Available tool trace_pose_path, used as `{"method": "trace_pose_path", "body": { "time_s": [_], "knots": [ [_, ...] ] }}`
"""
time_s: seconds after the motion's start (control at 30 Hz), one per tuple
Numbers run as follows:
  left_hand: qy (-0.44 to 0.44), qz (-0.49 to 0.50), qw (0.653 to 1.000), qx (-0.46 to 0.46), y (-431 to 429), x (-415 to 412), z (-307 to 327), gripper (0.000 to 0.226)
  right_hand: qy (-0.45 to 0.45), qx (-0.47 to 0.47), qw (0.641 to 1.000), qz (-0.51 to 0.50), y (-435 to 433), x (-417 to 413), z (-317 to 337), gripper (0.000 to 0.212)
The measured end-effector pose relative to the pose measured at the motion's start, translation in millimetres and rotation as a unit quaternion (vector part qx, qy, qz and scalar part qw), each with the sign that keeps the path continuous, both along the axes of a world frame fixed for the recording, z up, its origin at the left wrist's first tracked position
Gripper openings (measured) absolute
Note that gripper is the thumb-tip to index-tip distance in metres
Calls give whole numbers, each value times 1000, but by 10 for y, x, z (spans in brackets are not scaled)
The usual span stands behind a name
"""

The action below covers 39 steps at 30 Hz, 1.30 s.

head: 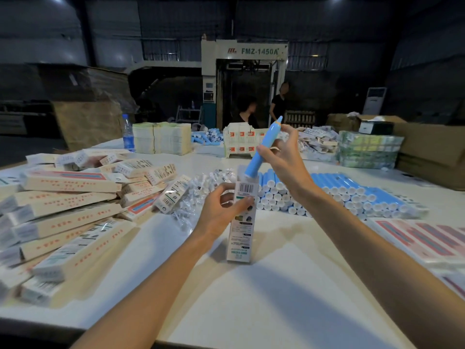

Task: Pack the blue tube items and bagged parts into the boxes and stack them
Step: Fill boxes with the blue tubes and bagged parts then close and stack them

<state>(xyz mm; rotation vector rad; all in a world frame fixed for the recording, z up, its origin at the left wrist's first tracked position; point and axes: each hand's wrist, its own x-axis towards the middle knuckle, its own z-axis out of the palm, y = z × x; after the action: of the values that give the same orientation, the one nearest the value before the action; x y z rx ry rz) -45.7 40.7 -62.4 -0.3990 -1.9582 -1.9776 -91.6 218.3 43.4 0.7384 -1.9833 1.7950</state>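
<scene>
**Both hands holding: tube at mouth of upright box**

Head view. Left hand [221,210] grips the upper part of a narrow printed box [242,222], fingers curled across its barcode face and thumb on the near side; the box stands upright on the white table [251,298]. Right hand [281,152] holds a blue tube [261,147] around its middle, with the fingertips near its pointed top. The tube is tilted, tip up and away, and its white lower end is at the box's open top. How far it has entered cannot be told.

On the table to the left lies a loose pile of closed boxes [70,210]. Just behind the left hand sits a heap of clear bagged parts [193,192]. To the right, behind the right forearm, is a stacked row of blue tubes [339,190], white ends facing the camera. Flat box blanks [427,238] lie at the right edge. A water bottle [128,134] stands at the far left of the table.
</scene>
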Motion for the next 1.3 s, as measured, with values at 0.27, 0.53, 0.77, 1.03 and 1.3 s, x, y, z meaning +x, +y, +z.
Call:
{"method": "trace_pose_path", "body": {
  "time_s": [0.27, 0.53, 0.77, 1.03, 1.3],
  "knots": [
    [11, 2, 1000, -21, 34, 27, -7, 49, 30, 181, 983, 12, 33, 61, 81, 77],
    [17, 44, 998, -46, -8, 55, -15, 45, 24, 250, 968, -7, -21, 64, -192, 36],
    [5, 221, 970, -103, -249, -53, -45, 32, 54, 167, 982, -64, -138, 57, -546, 28],
    [-49, 390, 915, -88, -680, -137, -55, 41, -7, 353, 935, -29, -658, -362, -1147, 32],
    [-32, 367, 928, -62, -671, -134, -73, 38, 56, 494, 861, -113, -1080, -586, -1367, 25]
  ]
}}
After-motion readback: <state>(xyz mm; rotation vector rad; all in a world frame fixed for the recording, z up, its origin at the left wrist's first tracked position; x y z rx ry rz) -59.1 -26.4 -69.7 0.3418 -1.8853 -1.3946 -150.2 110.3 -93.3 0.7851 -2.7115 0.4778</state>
